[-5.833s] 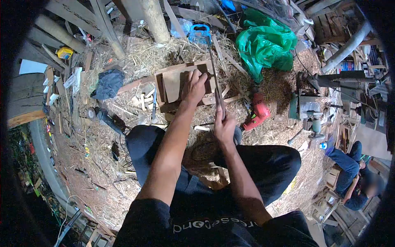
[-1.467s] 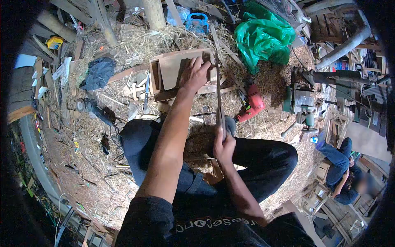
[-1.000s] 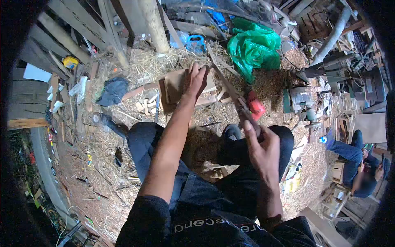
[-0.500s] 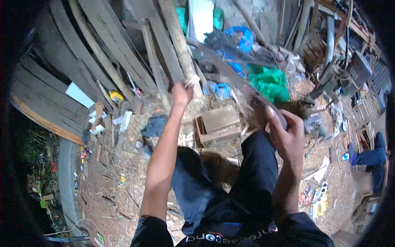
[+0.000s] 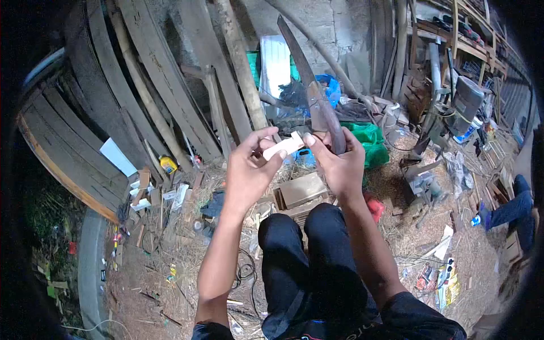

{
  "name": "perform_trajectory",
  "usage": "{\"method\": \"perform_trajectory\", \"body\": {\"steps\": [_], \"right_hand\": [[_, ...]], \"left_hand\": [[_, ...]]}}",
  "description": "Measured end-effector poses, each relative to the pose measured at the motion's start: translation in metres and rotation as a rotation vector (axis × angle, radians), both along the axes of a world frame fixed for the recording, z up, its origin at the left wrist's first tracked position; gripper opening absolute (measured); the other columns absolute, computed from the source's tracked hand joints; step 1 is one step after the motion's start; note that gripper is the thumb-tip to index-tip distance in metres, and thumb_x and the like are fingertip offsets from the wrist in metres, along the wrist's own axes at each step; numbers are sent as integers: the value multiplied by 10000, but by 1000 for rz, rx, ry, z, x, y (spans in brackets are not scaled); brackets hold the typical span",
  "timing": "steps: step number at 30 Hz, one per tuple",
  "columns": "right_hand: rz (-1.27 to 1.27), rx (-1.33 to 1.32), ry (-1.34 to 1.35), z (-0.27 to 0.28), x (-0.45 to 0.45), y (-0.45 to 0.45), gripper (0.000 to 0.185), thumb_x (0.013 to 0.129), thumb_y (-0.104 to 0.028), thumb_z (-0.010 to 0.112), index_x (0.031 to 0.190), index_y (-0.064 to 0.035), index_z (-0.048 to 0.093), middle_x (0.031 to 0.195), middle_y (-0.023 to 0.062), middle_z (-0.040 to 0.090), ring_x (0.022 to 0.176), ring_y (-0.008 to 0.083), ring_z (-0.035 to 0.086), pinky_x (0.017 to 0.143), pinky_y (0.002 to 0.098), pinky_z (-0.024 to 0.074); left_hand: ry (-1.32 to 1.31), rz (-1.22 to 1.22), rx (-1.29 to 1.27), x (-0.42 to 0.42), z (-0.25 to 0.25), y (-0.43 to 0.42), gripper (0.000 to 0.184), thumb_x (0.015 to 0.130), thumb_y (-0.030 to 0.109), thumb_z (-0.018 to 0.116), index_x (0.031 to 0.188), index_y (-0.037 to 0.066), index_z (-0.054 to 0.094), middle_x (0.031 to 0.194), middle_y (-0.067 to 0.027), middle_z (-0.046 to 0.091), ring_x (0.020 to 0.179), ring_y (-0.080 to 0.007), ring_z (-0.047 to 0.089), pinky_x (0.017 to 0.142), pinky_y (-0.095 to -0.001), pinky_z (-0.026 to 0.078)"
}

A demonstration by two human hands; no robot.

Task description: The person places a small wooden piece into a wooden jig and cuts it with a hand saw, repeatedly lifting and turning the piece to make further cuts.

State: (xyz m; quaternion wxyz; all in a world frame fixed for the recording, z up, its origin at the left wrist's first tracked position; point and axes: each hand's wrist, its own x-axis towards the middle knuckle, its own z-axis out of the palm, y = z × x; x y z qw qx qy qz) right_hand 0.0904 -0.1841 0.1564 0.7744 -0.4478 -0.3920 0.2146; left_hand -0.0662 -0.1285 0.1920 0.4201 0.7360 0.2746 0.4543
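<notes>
In front of my chest, my left hand [image 5: 252, 167] pinches a small pale notched piece of wood [image 5: 285, 147] between thumb and fingers. My right hand [image 5: 341, 164] is wrapped round the dark handle of a long curved blade [image 5: 299, 54], which points up and away. The thumb of that same hand touches the right end of the pale piece. Below and beyond my hands, a wooden box [image 5: 301, 190] rests on the straw-covered ground, beyond my knees.
A green plastic bag [image 5: 371, 144] and a red power tool [image 5: 374, 208] lie right of the box. Long planks [image 5: 164, 79] lean against the back wall. A machine [image 5: 425, 184] stands at the right. A person's legs [image 5: 510, 211] show at the far right. A black cable [image 5: 247, 272] lies left of my knees.
My left hand has left the box and now holds the pale piece up. The blade has risen with my right hand, and both hands have come together. The view has tilted up towards the wall.
</notes>
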Motion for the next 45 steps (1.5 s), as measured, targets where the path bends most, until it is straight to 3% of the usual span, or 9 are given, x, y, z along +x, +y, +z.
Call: {"method": "perform_trajectory", "body": {"steps": [5,6,14,17,18,22,26,29,45], "right_hand": [[-15,131,6,9,-3,-9,215,813,-93,783,942,10,646,780,-3,634,660,45,542,589,204,437],[91,37,62,14,0,-19,234,821,-49,768,978,37,617,888,47,678,780,91,625,705,246,514],[68,81,188,14,-2,-11,220,816,-77,776,952,11,628,863,21,659,730,71,591,665,214,487],[119,116,262,10,-3,-4,201,821,-74,768,949,-1,631,851,5,643,708,47,562,622,196,450],[103,125,280,10,-5,-3,194,822,-68,765,948,-6,631,849,1,639,702,41,556,613,193,441],[51,219,354,0,-10,10,173,831,-45,749,951,-18,627,849,-11,630,686,30,541,593,184,423],[25,281,369,-1,-6,16,164,847,-39,736,932,-39,596,857,-9,630,686,34,538,593,186,425],[4,283,355,-3,-4,16,172,848,-48,740,914,-47,581,854,-1,633,681,34,538,591,190,428],[-24,325,369,-10,-1,12,290,838,-51,750,883,-92,466,896,42,656,676,42,544,552,185,425]], "left_hand": [[53,-104,-11,-2,13,-7,462,818,-65,673,1260,-16,545,869,-15,637,807,-71,586,727,-223,481],[49,-108,-6,-1,15,-9,460,821,-69,680,1257,-10,547,876,-8,635,810,-67,583,717,-216,476],[-25,-57,33,-7,22,-10,411,869,-3,652,1267,3,547,967,-32,629,856,-98,581,770,-240,483],[-547,-74,-305,-2,14,-9,381,911,74,595,1275,-19,531,1087,-73,606,938,-139,577,864,-284,478],[-654,-96,-354,-3,8,-4,409,923,106,559,1295,-50,493,1182,-113,575,1044,-187,569,948,-323,459],[-911,-140,-492,-2,-6,-4,441,921,74,553,1316,-81,434,1242,-163,565,1151,-238,560,1021,-347,458],[-906,-200,-537,4,-16,-1,359,912,-8,538,1260,-78,485,1261,-188,566,1197,-251,554,1064,-359,453],[-965,-191,-529,12,-20,1,292,911,-34,544,1202,-66,539,1186,-188,616,1121,-235,613,1014,-351,502],[-962,-182,-528,30,-30,-3,244,956,98,544,1175,-8,563,1151,-131,623,1131,-240,594,1034,-394,479]]}}
